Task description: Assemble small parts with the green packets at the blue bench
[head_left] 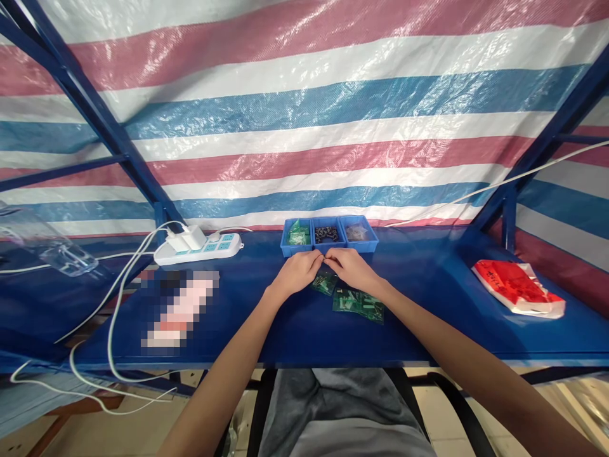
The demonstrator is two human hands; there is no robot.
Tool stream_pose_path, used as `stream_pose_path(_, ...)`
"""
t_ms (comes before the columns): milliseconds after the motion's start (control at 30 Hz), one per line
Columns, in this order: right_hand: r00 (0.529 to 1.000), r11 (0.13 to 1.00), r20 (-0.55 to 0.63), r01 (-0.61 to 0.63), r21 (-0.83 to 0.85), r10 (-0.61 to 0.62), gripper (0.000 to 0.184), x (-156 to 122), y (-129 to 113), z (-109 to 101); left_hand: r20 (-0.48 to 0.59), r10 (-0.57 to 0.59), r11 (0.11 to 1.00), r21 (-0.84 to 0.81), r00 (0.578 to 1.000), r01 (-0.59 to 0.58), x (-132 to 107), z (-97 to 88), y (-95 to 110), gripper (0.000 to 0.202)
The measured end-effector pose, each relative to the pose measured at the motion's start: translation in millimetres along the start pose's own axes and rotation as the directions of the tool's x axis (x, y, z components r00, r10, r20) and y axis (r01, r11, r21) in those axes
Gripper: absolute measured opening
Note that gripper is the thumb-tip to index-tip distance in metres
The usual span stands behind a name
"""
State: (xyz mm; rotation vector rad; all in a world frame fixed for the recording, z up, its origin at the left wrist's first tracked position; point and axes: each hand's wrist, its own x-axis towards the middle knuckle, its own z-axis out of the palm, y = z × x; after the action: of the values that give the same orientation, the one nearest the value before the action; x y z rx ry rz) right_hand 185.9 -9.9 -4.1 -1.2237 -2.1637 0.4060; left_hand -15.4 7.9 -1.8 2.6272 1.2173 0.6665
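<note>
**A:** Site type?

**B:** Small improvised assembly workshop, electronics by the look. Blue metal bench [428, 324] under blue steel racking posts [95, 114].

**A:** Evidence near the work?

**B:** Take the spot where left hand [297, 271] and right hand [349, 268] meet. Just beyond it sits a three-compartment blue parts bin [330, 249], with small components sorted by compartment. Just below it, toward the person, lie green circuit boards [358, 303].

**A:** Power?

**B:** White power strip [200, 249] well to the left of the grip, adapters plugged in. White cables [111, 330] trail off the bench edge.

**A:** Backdrop?

**B:** Red, white and blue striped tarpaulin [304, 127] hung behind the bench, beyond the bin. No factory finish, a rigged-up station.
</note>
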Motion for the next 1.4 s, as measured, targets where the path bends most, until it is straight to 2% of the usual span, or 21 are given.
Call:
stream_pose_path(200,0.998,0.967,-0.049,-0.021,0.252,0.035,0.003,2,0,1,-0.012,0.014,0.999,-0.043,1.000,-0.015,1,0.1,0,0.034)
stream_pose_path(300,0.992,0.905,-0.060,-0.073,0.420,0.107,0.016,3,-1,1,-0.023,0.012,0.996,-0.084,1.000,-0.014,1,0.2,0,0.036)
stream_pose_path(400,0.988,0.841,-0.011,-0.126,0.526,0.155,0.020,3,-2,1,-0.022,0.015,0.993,-0.120,1.000,-0.018,2,-1.2,0,0.037)
stream_pose_path(600,0.985,0.769,0.043,-0.157,0.620,0.167,0.014,5,3,0,0.000,0.039,0.987,-0.153,0.999,-0.039,1,-4.0,4,0.037)
stream_pose_path(800,0.974,0.724,0.111,-0.220,0.654,0.196,0.012,6,5,-2,0.044,0.023,0.993,-0.116,0.999,-0.018,0,-3.1,7,0.038)
stream_pose_path(967,0.930,0.616,0.035,-0.271,0.739,0.367,0.014,10,13,0,0.006,0.000,0.996,-0.086,1.000,0.000,0,0.7,3,0.031)
stream_pose_path(1100,0.884,0.527,-0.059,-0.222,0.820,0.464,0.020,17,16,-2,-0.026,-0.016,0.999,-0.032,1.000,0.015,1,6.5,-1,0.028)
stream_pose_path(1167,0.889,0.459,-0.072,-0.162,0.873,0.452,0.028,20,12,-5,-0.032,-0.011,1.000,-0.017,0.999,0.011,2,8.0,-1,0.027)
stream_pose_path(1233,0.913,0.420,-0.064,-0.122,0.899,0.402,0.038,21,7,-8,-0.042,-0.012,1.000,-0.014,0.999,0.011,2,7.9,-2,0.026)
stream_pose_path(1300,0.932,0.446,-0.057,-0.117,0.887,0.358,0.042,21,4,-11,-0.036,-0.018,1.000,-0.021,0.999,0.017,2,7.0,-4,0.025)
stream_pose_path(1400,0.938,0.581,-0.085,-0.134,0.803,0.335,0.032,17,8,-15,0.023,-0.029,0.998,-0.048,0.999,0.030,2,6.0,-7,0.024)
